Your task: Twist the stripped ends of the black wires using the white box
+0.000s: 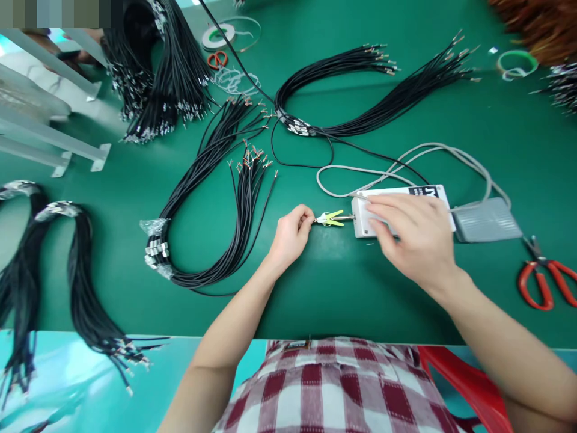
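Note:
My left hand [294, 233] is closed in a pinch at what looks like the end of a black cable, most of which is hidden by the hand and forearm. Just past its fingertips, a yellow-green clip [332, 218] sits on the short metal shaft of a white box [363, 219]. Over that box hovers my right hand [412, 234], slightly blurred, its fingers stretched out and the thumb apart, with nothing visible in it. To the left lies a bundle of black cables [229, 258] with bare wire ends, bound with clear plastic.
More black cable bundles lie behind [356, 123], at the back left [180, 66] and over the left front edge [81, 264]. A grey pedal [489, 221] and red-handled pliers [543, 282] are on the right. Orange-handled scissors [217, 59] and a tape roll [219, 37] lie at the back.

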The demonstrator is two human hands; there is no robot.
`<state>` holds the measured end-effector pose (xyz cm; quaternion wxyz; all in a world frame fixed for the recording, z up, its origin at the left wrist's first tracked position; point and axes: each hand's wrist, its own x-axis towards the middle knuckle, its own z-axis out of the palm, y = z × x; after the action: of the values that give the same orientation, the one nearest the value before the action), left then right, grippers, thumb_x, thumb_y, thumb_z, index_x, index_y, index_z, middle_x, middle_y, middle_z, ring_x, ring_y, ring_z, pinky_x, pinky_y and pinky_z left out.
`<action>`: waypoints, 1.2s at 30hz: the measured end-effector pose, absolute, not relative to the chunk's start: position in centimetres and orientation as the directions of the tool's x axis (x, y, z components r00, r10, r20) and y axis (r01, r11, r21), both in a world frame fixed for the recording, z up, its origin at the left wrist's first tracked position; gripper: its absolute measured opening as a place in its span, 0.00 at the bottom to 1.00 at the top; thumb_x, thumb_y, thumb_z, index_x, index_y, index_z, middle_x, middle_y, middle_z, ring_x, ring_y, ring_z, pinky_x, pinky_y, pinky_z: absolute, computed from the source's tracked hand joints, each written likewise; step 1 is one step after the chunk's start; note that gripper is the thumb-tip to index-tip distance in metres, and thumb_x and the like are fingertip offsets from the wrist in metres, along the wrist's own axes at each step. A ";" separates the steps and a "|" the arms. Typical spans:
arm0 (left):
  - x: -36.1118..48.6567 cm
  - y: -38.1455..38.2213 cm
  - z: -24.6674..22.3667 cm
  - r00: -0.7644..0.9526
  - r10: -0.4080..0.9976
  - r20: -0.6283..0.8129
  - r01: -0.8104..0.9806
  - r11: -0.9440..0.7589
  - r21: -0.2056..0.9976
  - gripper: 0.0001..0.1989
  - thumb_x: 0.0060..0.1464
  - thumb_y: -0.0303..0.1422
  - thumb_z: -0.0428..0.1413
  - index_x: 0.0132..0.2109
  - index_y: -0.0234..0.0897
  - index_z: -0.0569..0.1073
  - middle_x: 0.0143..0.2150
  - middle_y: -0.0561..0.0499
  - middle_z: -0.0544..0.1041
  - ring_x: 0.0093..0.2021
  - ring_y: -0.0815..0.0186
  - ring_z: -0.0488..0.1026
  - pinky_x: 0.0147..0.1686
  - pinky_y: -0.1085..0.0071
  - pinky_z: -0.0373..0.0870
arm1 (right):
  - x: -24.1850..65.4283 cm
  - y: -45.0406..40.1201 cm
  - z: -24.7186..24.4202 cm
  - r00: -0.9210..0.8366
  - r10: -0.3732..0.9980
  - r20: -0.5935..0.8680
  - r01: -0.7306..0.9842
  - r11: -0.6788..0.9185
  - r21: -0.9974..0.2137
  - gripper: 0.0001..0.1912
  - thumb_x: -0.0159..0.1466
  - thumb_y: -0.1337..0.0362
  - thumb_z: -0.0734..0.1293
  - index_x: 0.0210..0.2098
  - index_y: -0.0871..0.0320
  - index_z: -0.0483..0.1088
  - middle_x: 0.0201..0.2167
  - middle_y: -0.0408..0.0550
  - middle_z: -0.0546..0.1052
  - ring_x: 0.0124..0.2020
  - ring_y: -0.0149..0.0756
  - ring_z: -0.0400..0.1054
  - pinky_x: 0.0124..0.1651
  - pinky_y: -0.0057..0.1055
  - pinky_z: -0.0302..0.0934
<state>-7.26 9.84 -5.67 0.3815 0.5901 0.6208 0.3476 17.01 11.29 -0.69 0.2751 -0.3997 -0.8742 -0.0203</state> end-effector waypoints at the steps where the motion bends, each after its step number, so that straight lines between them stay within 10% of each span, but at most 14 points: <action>1: -7.3 9.8 -5.7 -0.011 0.998 -0.069 0.462 0.066 0.885 0.06 0.60 0.28 0.50 0.34 0.38 0.67 0.26 0.56 0.68 0.26 0.70 0.65 0.30 0.73 0.59 | 18.1 10.6 -1.1 -0.426 0.718 0.551 0.736 0.629 -0.250 0.12 0.68 0.69 0.65 0.50 0.54 0.70 0.52 0.50 0.80 0.54 0.44 0.72 0.55 0.42 0.57; 22: -9.9 7.8 -3.7 -0.121 0.987 -0.102 0.322 0.136 0.937 0.05 0.60 0.31 0.53 0.34 0.37 0.69 0.27 0.55 0.69 0.28 0.69 0.67 0.31 0.74 0.63 | 19.3 6.9 -6.0 -0.314 0.738 0.598 0.791 0.552 -0.266 0.12 0.63 0.70 0.69 0.45 0.49 0.70 0.45 0.46 0.83 0.53 0.49 0.73 0.59 0.52 0.57; 27: -8.5 5.2 -0.2 0.013 0.988 -0.156 0.018 0.156 0.988 0.09 0.56 0.35 0.61 0.41 0.36 0.72 0.35 0.50 0.72 0.35 0.68 0.70 0.38 0.73 0.68 | 16.7 5.0 -4.2 -0.336 0.789 0.515 0.585 0.603 -0.542 0.12 0.63 0.69 0.69 0.46 0.50 0.70 0.46 0.48 0.83 0.49 0.48 0.76 0.53 0.48 0.65; 31: -7.1 3.9 0.9 0.067 0.975 -0.213 -0.133 0.220 0.966 0.15 0.51 0.33 0.66 0.44 0.37 0.70 0.36 0.50 0.73 0.36 0.69 0.70 0.36 0.75 0.68 | 13.9 4.6 -3.2 -0.329 0.923 0.201 0.361 0.319 -0.876 0.13 0.68 0.63 0.66 0.52 0.51 0.70 0.46 0.49 0.81 0.45 0.42 0.76 0.48 0.41 0.70; 36: -6.8 3.2 0.6 0.125 0.957 -0.263 -0.225 0.286 0.931 0.21 0.51 0.37 0.67 0.47 0.40 0.67 0.34 0.53 0.73 0.27 0.73 0.66 0.26 0.76 0.64 | 11.6 5.7 -1.7 -0.372 0.916 0.151 0.190 0.234 -0.953 0.16 0.67 0.62 0.68 0.54 0.51 0.70 0.47 0.50 0.76 0.45 0.40 0.73 0.44 0.37 0.69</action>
<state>-6.75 3.20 0.58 0.6447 0.3836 0.4767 0.4583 11.64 5.75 -1.70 0.3876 -0.4047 -0.6832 0.4682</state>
